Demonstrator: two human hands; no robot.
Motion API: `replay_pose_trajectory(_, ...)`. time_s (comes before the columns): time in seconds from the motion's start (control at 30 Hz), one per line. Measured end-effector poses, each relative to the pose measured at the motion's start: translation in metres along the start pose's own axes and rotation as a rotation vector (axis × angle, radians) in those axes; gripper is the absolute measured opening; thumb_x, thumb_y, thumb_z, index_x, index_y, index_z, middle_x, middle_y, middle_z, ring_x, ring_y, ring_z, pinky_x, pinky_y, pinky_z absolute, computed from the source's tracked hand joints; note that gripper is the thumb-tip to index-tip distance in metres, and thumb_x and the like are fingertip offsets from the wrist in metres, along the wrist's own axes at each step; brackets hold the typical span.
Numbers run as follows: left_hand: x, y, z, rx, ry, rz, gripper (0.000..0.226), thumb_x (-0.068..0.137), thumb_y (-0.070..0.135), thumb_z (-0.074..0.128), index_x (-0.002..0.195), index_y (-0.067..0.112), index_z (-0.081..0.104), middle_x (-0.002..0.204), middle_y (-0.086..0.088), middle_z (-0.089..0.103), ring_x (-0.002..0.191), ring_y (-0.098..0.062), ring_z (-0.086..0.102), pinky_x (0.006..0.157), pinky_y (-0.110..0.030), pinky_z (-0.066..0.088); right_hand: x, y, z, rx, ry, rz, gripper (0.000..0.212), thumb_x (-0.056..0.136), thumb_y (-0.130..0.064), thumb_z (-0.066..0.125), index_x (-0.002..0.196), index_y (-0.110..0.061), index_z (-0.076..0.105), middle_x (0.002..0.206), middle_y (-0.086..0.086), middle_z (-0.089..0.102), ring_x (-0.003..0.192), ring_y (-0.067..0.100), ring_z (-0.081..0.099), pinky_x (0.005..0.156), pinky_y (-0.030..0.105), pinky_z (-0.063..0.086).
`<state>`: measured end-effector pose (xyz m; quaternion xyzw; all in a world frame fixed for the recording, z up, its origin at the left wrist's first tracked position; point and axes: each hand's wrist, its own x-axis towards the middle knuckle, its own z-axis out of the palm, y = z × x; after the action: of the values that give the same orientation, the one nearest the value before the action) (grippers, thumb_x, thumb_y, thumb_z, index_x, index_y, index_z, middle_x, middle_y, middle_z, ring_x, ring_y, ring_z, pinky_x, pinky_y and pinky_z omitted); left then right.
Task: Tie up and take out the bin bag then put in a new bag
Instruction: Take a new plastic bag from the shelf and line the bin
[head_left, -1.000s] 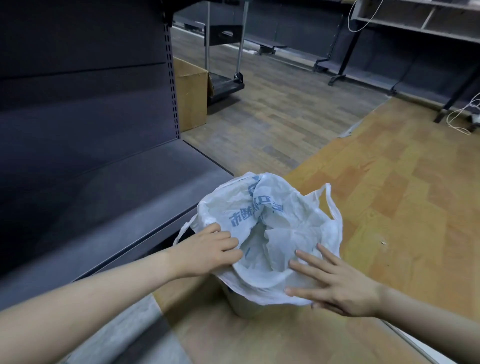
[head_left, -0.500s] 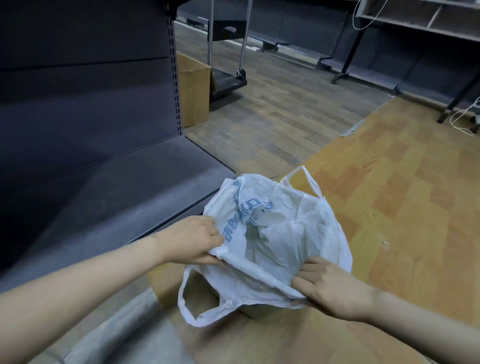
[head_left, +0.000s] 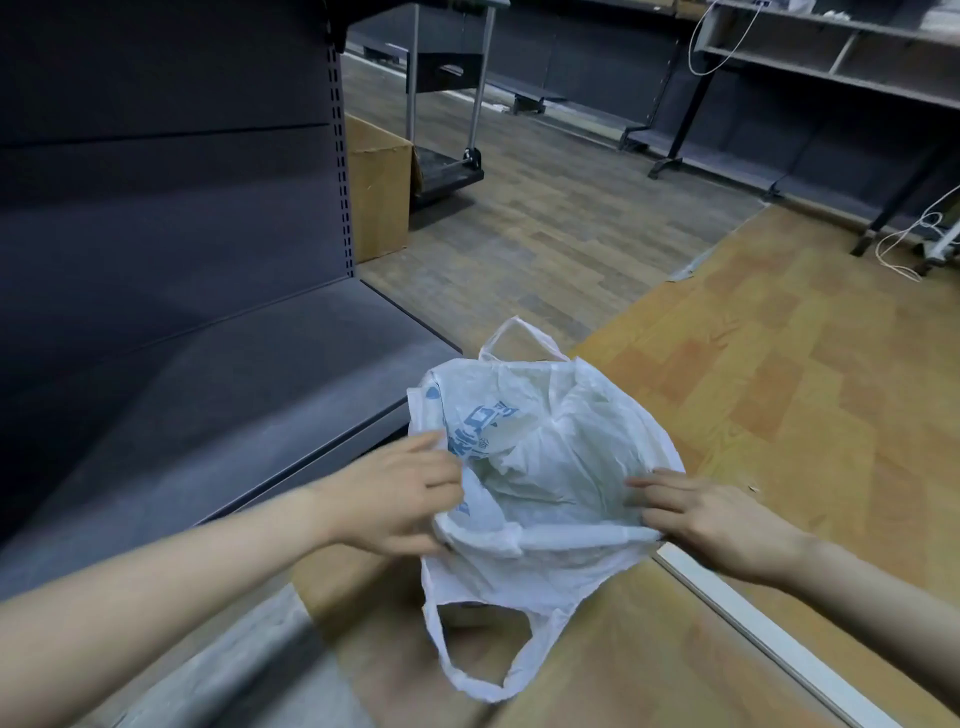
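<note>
While you look down at the floor (head_left: 779, 389), its pale wooden boards spread to your right and darker grey-brown boards run off ahead, with a long dark shelf unit (head_left: 182, 312) filling your left side. Beyond its end stand a cardboard box (head_left: 379, 192) and, just beside that, a trolley (head_left: 447, 166) with two upright metal posts; more dark shelving (head_left: 779, 104) lines the far wall.

Right in front of you, between your forearms, is the bin bag (head_left: 545, 467): thin, crinkled white plastic with blue printing on the left inner wall, its mouth spread wide so you see down into the wrinkled inside. One handle loop (head_left: 519, 338) stands up at the far edge; the other handle loop (head_left: 483, 654) hangs down at the near edge, over the floor. The bin itself is hidden under the plastic.

Your left hand (head_left: 400, 499) has its fingers curled, pinching the left rim of the bag. Your right hand (head_left: 706, 519) grips the right rim, fingers bent over the rolled near edge, thumb hidden beneath it
</note>
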<state>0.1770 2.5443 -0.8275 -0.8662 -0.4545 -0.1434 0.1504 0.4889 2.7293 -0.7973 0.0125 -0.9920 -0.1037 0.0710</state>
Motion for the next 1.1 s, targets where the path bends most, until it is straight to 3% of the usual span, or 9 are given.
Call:
replay_pose_trajectory(0.07,0.002,-0.007,-0.003,0.075,-0.024,0.022,0.02,0.077,0.033,0.06,0.07,0.015,0.053,0.067,-0.002,0.059,0.066,-0.023,0.061,0.092,-0.032,0.036,-0.002,0.001,-0.005,-0.045,-0.061,0.02,0.051,0.102,-0.036,0.021,0.096,-0.017,0.068,0.111,-0.002,0.069,0.116,0.02,0.058,0.096,0.034,0.046)
replay_pose_trajectory(0.17,0.008,0.008,0.003,0.073,-0.081,0.084,0.022,0.069,0.021,0.067,0.069,0.018,0.045,0.058,0.002,0.054,0.053,-0.021,0.051,0.063,-0.024,0.038,0.012,-0.021,-0.007,0.058,-0.134,-0.028,0.063,0.092,-0.061,0.029,0.121,-0.012,0.057,0.116,0.004,0.065,0.116,0.019,0.054,0.1,0.038,0.04)
replay_pose_trajectory(0.3,0.013,0.039,0.014,0.021,-0.042,0.146,0.025,0.081,0.034,0.051,0.062,0.019,0.054,0.057,0.005,0.052,0.053,-0.015,0.051,0.049,-0.021,0.035,0.041,-0.069,0.005,0.179,-0.083,-0.083,0.01,0.085,-0.025,0.045,0.094,-0.021,0.046,0.071,-0.005,0.057,0.062,0.016,0.057,0.056,0.023,0.043)
replay_pose_trajectory(0.4,0.003,0.017,0.009,0.009,-0.102,0.038,0.032,0.078,0.05,0.058,0.079,0.018,0.05,0.069,0.003,0.053,0.067,-0.014,0.046,0.061,-0.023,0.033,0.043,-0.052,0.002,0.147,-0.097,-0.07,0.018,0.076,-0.011,0.042,0.086,-0.025,0.036,0.067,-0.004,0.052,0.059,0.016,0.05,0.058,0.022,0.038)
replay_pose_trajectory(0.63,-0.021,-0.023,0.003,0.244,-0.005,-0.182,0.023,0.072,-0.009,0.054,0.077,0.013,0.057,0.066,-0.002,0.054,0.061,-0.021,0.054,0.089,-0.026,0.037,0.024,-0.026,0.002,0.131,-0.125,0.018,0.027,0.08,0.0,0.038,0.094,-0.023,0.042,0.089,-0.001,0.059,0.079,0.023,0.053,0.08,0.026,0.038)
replay_pose_trajectory(0.7,-0.021,-0.023,0.004,0.275,0.047,-0.118,0.023,0.076,-0.007,0.043,0.079,0.015,0.05,0.061,0.0,0.049,0.058,-0.019,0.05,0.098,-0.031,0.038,0.021,-0.029,-0.003,0.233,-0.165,0.006,0.021,0.088,-0.021,0.039,0.107,-0.019,0.048,0.103,0.002,0.058,0.091,0.022,0.053,0.092,0.031,0.037)
replay_pose_trajectory(0.83,-0.019,-0.02,-0.002,0.219,0.009,-0.08,0.021,0.079,-0.002,0.044,0.083,0.018,0.04,0.065,0.0,0.049,0.06,-0.021,0.048,0.065,-0.022,0.038,0.031,-0.067,-0.005,0.243,-0.076,0.016,0.053,0.088,-0.058,0.038,0.116,-0.017,0.054,0.091,-0.005,0.06,0.081,0.012,0.053,0.084,0.027,0.04)
replay_pose_trajectory(0.97,-0.016,-0.007,0.002,0.176,0.0,0.009,0.03,0.074,-0.004,0.058,0.096,0.015,0.05,0.069,0.001,0.054,0.062,-0.02,0.048,0.066,-0.023,0.034,0.036,-0.067,0.005,0.122,-0.038,-0.008,0.014,0.08,-0.035,0.053,0.074,-0.023,0.052,0.065,-0.006,0.05,0.056,0.016,0.048,0.054,0.026,0.039)
replay_pose_trajectory(1.1,-0.005,0.021,-0.002,-0.006,-0.007,0.105,0.03,0.097,0.035,0.04,0.109,0.012,0.055,0.076,-0.002,0.058,0.066,-0.019,0.049,0.063,-0.025,0.032,0.018,-0.03,-0.002,0.184,-0.093,-0.023,0.009,0.076,-0.015,0.047,0.068,-0.018,0.044,0.068,0.0,0.047,0.064,0.024,0.044,0.07,0.034,0.044)
